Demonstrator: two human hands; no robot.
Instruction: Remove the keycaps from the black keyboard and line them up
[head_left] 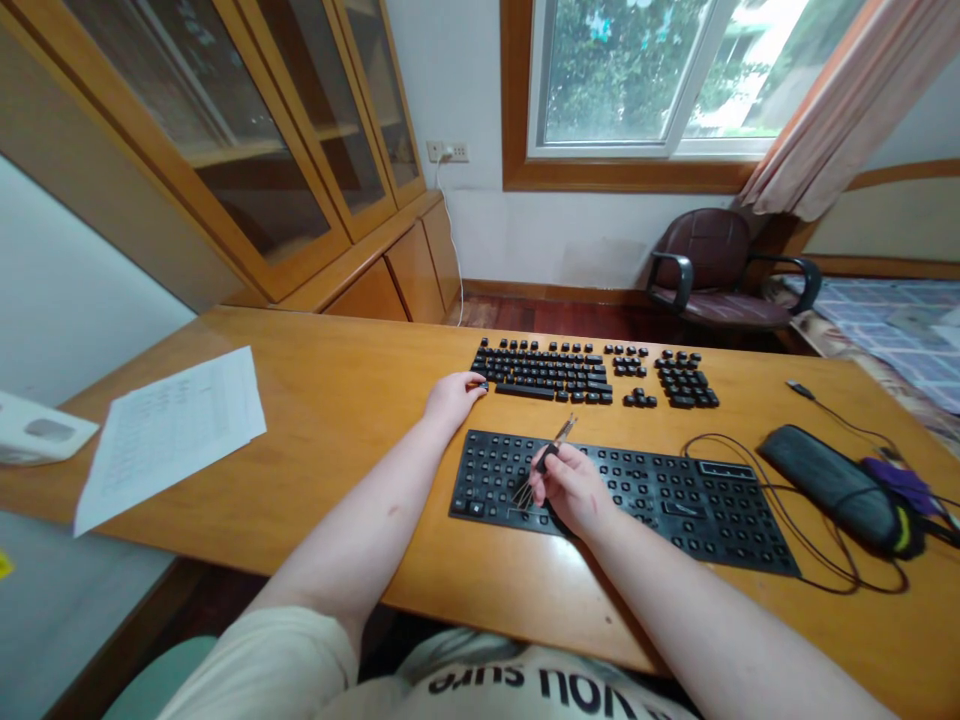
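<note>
A black keyboard (637, 500) lies on the desk in front of me, most of its switches bare. Two keycaps (468, 508) sit on its lower left corner. Beyond it, loose black keycaps (555, 372) are laid out in keyboard order. My left hand (452, 396) rests at the left end of these rows, its fingertips closed on a small black keycap (482, 387). Over the keyboard's left half, my right hand (568, 485) is closed around a keycap puller (551, 455), whose thin metal wires stick out at both ends.
Right of the keyboard are its cable (780, 500), a dark pencil case (832, 480) and a USB plug (801, 390). Printed sheets (176, 430) and a white object (41, 430) lie at the left. Past the desk stand a glass-door cabinet (337, 240) and an office chair (712, 260).
</note>
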